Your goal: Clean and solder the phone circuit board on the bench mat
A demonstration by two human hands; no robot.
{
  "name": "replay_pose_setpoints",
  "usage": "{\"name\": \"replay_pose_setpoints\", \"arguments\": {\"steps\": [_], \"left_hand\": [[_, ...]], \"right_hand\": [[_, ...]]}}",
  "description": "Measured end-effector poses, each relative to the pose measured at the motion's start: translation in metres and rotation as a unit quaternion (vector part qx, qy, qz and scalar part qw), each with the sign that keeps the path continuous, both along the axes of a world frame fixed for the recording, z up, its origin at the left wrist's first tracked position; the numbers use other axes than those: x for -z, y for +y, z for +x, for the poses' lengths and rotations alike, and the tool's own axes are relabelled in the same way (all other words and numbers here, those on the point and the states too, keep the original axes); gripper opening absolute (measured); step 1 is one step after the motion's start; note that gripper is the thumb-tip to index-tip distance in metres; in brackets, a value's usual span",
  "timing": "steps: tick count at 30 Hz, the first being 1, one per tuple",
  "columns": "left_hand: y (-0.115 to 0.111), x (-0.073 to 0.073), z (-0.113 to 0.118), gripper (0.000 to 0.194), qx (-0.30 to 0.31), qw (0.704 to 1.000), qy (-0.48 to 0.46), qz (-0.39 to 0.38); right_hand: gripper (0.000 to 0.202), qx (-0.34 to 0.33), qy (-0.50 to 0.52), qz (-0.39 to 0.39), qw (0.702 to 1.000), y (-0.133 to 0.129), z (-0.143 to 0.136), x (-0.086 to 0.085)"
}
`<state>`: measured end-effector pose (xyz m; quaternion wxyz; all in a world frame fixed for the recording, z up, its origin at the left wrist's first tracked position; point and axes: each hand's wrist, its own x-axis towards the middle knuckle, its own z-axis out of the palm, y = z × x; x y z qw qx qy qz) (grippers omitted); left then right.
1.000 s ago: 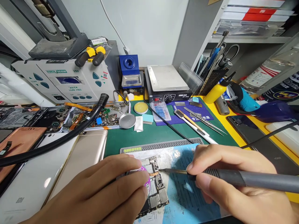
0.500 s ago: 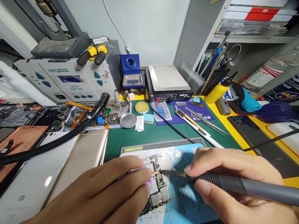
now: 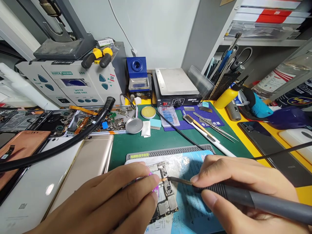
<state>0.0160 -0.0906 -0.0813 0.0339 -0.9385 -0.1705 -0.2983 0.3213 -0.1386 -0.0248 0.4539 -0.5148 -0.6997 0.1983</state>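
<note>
My right hand grips a soldering iron like a pen. The iron's tip points left and rests at the end of a copper desoldering braid on a phone circuit board. Under the fingers of my left hand is a purple round spool of desoldering braid, mostly hidden, with the braid leading out of it. The left part of the board is covered by that hand. Beneath the board lies a blue and white work pad.
Phones lie at the left, crossed by a thick black hose. Behind are a hot-air station, a blue iron stand and a heating plate. A flux tin, toothbrush and tweezers lie beyond the pad.
My right hand and the soldering iron have shifted slightly left and down. My left hand stays almost still on the spool, and the braid remains on the board.
</note>
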Motion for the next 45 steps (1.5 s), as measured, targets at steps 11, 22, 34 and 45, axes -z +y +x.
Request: {"name": "replay_pose_setpoints", "arguments": {"steps": [11,22,34,45], "left_hand": [[0.006,-0.007,-0.011,0.050,0.024,0.995,0.094,0.028],[-0.001,0.006,-0.003,0.043,-0.019,0.999,0.003,0.031],[0.000,0.008,-0.002,0.041,0.000,0.998,0.031,0.046],[0.000,0.007,-0.002,0.045,-0.002,0.998,0.034,0.043]], "right_hand": [[0.040,-0.001,0.005,0.008,1.000,-0.001,-0.001,0.001],[0.028,0.093,0.022,-0.035,0.995,-0.005,-0.007,0.001],[0.030,0.047,0.017,-0.042,0.998,-0.002,-0.001,-0.003],[0.024,0.117,0.035,-0.021,0.992,-0.002,-0.012,0.000]]}}
